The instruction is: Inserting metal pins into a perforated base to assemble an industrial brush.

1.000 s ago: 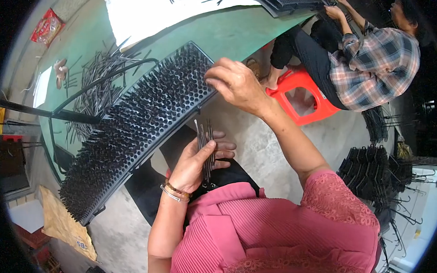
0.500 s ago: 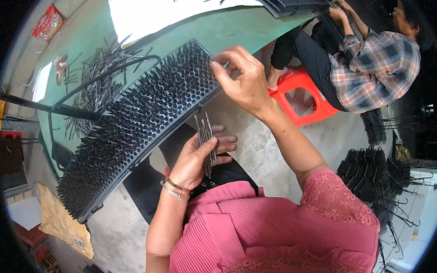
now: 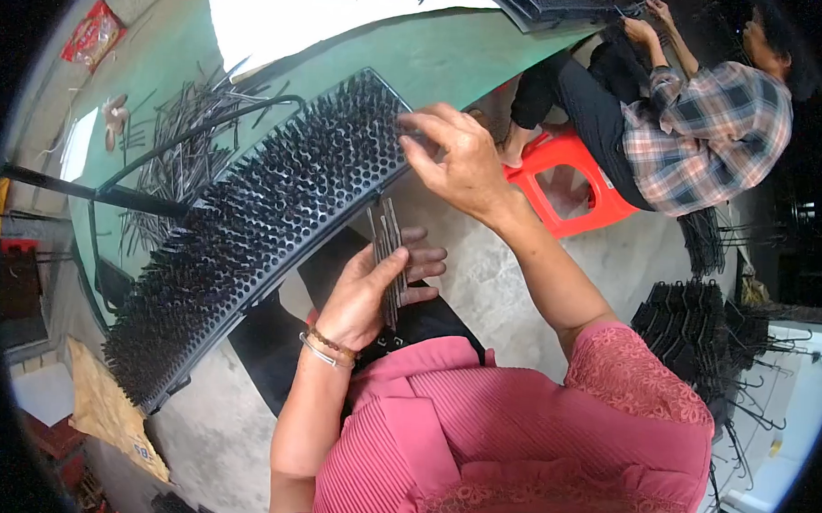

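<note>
A long black board (image 3: 248, 208), full of round holes and bristling with short dark rods, lies slantwise from lower left to upper centre. My left hand (image 3: 363, 296), palm up near its lower edge, clasps a small bundle of thin dark metal rods (image 3: 390, 274) under the thumb; the other fingers stretch out behind them. At the board's upper right end is my right hand (image 3: 457, 158), its thumb and forefinger bent and slightly apart beside the outermost rods. No held piece shows between them. Many loose rods (image 3: 182, 136) are heaped on the green tabletop beyond the board.
A dark metal tube frame (image 3: 138, 203) crosses the green table (image 3: 346, 57) at left. White sheeting (image 3: 284, 22) covers the table's far part. A co-worker (image 3: 692, 131) sits by a red stool (image 3: 565, 185), handling another black board. Black hooked racks (image 3: 683, 328) stand at right.
My right thumb and forefinger have parted slightly at the board's end. The board has shifted a little up and left. My left hand keeps the rods in nearly the same place.
</note>
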Available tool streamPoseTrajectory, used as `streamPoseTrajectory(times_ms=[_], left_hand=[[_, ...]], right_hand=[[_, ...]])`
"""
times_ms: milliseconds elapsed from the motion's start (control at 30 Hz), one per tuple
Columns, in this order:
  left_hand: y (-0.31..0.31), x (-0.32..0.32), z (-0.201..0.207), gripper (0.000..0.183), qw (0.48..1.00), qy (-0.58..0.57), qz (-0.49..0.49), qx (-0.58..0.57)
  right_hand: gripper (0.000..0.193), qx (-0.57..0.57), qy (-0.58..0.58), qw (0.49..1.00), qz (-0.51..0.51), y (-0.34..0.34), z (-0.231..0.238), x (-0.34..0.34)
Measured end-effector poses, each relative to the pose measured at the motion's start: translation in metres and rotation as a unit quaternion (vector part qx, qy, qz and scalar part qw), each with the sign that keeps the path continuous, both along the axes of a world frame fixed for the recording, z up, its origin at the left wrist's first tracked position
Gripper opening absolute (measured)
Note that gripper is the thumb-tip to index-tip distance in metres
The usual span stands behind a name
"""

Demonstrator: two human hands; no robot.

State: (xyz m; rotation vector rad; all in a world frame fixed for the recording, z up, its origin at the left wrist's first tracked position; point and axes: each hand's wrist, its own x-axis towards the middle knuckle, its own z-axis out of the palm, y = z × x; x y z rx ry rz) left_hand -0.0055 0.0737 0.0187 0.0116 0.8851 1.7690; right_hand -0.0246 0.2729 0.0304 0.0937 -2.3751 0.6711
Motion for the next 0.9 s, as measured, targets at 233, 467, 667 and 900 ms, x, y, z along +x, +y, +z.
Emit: streamPoseTrajectory(times_ms=[233, 467, 667, 900], left_hand=[[0.002, -0.003, 0.011, 0.042, 0.999, 0.036, 0.005, 0.012], [0.007, 0.001, 0.009, 0.043, 0.999, 0.045, -0.012, -0.003], [0.008, 0.002, 0.004, 0.041, 0.999, 0.026, -0.021, -0.030], [0.006, 0.003, 0.002, 0.041, 0.999, 0.013, -0.030, -0.023]], right_hand=[[0.026, -0.355, -0.337, 0.854, 0.175, -0.010, 0.022, 0.029], [0.020, -0.495, -0.252, 0.811, 0.182, 0.010, 0.020, 0.033], [0.016, -0.243, -0.079, 0.960, 0.110, 0.039, 0.036, 0.003], [0.016, -0.205, -0.089, 0.961, 0.163, 0.048, 0.033, -0.016]])
